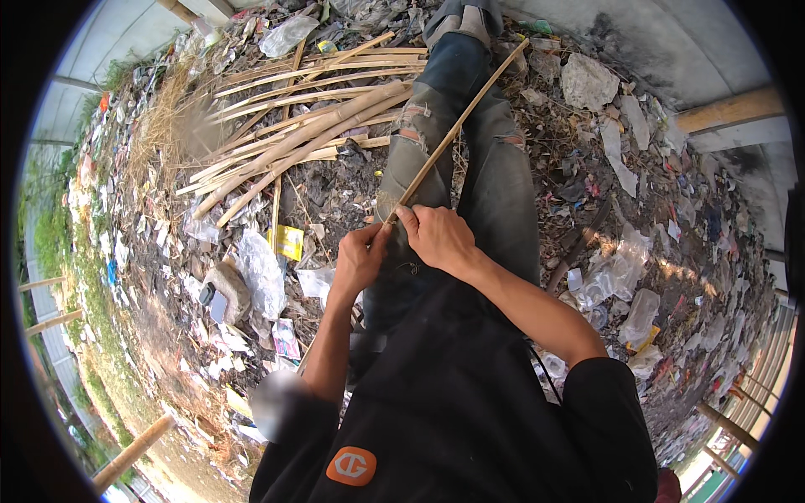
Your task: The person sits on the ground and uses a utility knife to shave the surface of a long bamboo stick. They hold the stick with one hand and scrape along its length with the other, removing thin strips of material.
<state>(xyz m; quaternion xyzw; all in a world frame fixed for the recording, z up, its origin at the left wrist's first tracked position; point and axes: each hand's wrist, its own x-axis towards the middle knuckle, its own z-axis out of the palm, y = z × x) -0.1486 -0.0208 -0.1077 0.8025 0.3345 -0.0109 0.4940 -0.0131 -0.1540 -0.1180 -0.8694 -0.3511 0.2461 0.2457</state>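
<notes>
A long, thin bamboo strip [457, 126] lies slantwise over my outstretched legs, its far end up by my right shin. My left hand [360, 258] is closed round its near part, above my left thigh. Just to the right, my right hand [440, 240] grips the same strip with curled fingers, the thumb laid along it. The two hands almost touch. Whether anything else sits inside either fist is hidden. Fine pale shavings cling to my jeans [499, 201] beside the strip.
Left of my legs lies a pile of split bamboo strips [293, 105] with thicker bamboo pieces [306, 134] on top. A stone [228, 289], a clear plastic bag [262, 272] and a yellow packet [289, 242] lie nearer. Litter covers the ground; a concrete chunk [589, 82] rests at right.
</notes>
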